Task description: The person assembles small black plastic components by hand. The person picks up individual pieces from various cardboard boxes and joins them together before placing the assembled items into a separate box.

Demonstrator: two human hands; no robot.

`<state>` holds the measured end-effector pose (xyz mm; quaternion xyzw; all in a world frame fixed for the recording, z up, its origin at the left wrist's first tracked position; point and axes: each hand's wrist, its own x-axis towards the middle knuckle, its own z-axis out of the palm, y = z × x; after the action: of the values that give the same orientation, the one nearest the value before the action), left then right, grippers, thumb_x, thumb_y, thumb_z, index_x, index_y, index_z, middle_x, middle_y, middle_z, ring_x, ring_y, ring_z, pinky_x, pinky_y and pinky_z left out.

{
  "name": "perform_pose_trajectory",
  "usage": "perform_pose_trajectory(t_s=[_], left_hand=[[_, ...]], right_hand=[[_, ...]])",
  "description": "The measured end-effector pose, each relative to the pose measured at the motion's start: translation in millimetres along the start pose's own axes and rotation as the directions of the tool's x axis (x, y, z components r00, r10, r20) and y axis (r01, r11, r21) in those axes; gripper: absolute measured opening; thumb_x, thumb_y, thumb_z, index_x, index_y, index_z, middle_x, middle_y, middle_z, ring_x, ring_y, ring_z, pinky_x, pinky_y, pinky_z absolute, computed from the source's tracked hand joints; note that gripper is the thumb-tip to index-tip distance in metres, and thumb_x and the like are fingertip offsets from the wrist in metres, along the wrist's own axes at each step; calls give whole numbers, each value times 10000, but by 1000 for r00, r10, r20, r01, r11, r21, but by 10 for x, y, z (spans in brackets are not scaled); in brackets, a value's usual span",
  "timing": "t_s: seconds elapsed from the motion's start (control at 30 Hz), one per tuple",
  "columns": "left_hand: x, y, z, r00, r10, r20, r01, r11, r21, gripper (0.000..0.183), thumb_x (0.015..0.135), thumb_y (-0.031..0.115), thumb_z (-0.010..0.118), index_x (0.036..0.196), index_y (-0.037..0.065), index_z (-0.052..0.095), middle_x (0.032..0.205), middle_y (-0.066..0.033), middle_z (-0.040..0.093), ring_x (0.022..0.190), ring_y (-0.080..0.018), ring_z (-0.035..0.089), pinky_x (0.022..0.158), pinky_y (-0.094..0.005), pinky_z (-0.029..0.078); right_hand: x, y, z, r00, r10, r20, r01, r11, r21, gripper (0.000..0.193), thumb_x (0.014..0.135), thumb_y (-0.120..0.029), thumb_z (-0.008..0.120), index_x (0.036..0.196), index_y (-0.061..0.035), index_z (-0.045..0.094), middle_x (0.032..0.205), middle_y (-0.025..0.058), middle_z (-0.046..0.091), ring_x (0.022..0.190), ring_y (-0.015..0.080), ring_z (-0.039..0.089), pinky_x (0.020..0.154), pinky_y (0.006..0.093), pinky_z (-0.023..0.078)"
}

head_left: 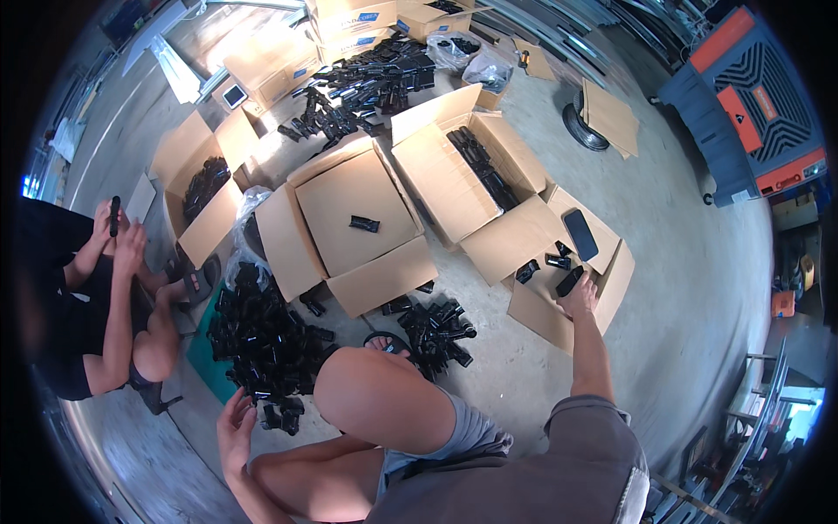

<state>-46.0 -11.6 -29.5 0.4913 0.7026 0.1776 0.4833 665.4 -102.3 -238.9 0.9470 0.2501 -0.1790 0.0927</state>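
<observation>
While one hand pinches, the other hangs loose

As far as I can see from here, the right hand point(579, 299) has its fingers closed about a small dark piece point(569, 280), low over the cardboard flap point(541, 320) on the right; its exact form is too small to tell. The left hand point(236, 430) is loosely spread, with nothing visible in it, near the lower edge of the big heap of black parts point(266, 336).

If that right grip slackened, the piece could drop and knock the loose black pieces point(559, 260) beside it, or scuff the phone point(579, 234) just beyond. A brush from the left hand might start the uneven heap sliding.

Between the hands stands the person's own bent knee point(362, 389), with a smaller heap point(441, 336) by the sandalled foot point(387, 342). Ahead, the spread flaps of a carton point(380, 284) bearing one lone part point(364, 224) hinder any reach across. At left, a co-worker point(109, 349) holds up a slim dark part point(114, 216).
</observation>
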Motion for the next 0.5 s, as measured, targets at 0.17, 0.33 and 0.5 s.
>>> perform_pose_trajectory(t_s=[0.17,0.33,0.5], left_hand=[[-1,50,49,999,13,46,-13,1000,-14,518,934,45,610,1433,18,473,1290,-210,604,1155,-222,599,975,-330,487],[-148,-48,-12,1000,26,-12,-27,999,-31,525,918,25,615,1428,47,493,1306,-197,603,1179,-241,595,968,-331,490],[-290,379,161,985,168,28,-169,985,34,561,883,48,662,1423,83,517,1296,-168,632,1179,-206,602,952,-328,487]], right_hand=[[132,328,246,995,13,-96,3,985,170,933,637,-261,841,1376,7,337,1212,209,592,1128,382,598,973,413,521],[-202,170,-60,997,80,25,-76,747,661,704,665,-182,798,1245,16,450,1012,136,634,887,275,662,803,383,574],[-857,-343,-680,958,-266,-108,204,369,907,661,669,-103,786,1234,17,465,909,58,552,801,171,595,728,325,547]])
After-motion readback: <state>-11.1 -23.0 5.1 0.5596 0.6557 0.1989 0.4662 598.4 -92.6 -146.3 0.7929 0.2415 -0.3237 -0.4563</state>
